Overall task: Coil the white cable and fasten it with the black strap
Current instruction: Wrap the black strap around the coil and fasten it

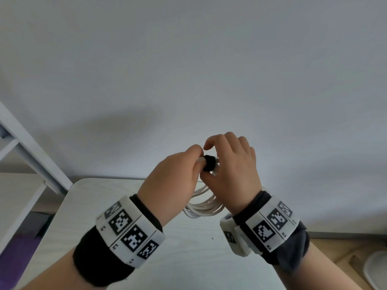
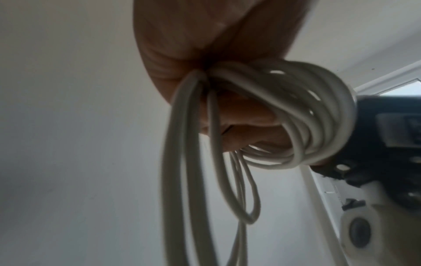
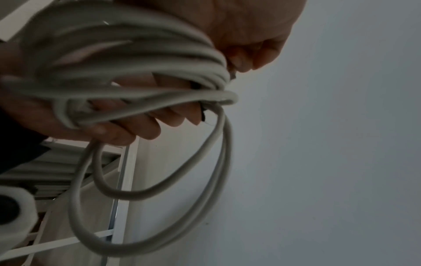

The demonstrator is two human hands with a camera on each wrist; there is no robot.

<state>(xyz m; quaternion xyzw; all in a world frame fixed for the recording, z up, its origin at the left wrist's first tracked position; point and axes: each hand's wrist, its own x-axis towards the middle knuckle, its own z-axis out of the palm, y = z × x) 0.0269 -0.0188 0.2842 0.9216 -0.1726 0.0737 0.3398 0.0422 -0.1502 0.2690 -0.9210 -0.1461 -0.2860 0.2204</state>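
Both hands hold a coiled white cable [image 1: 202,207] up above the table. A black strap [image 1: 208,163] is wrapped round the top of the bundle, between the two hands. My left hand [image 1: 178,174] grips the cable bundle just left of the strap, and several loops [image 2: 303,115] hang from its fist. My right hand [image 1: 228,164] has its fingers curled round the strap and the bundle. The coil [image 3: 145,86] hangs under that palm in the right wrist view, where only a sliver of black strap [image 3: 202,115] shows by the fingertips.
A pale table [image 1: 188,258] lies below the hands in front of a plain white wall [image 1: 188,59]. A white shelf frame [image 1: 27,151] stands at the left. A white bowl [image 1: 377,268] sits low at the right edge.
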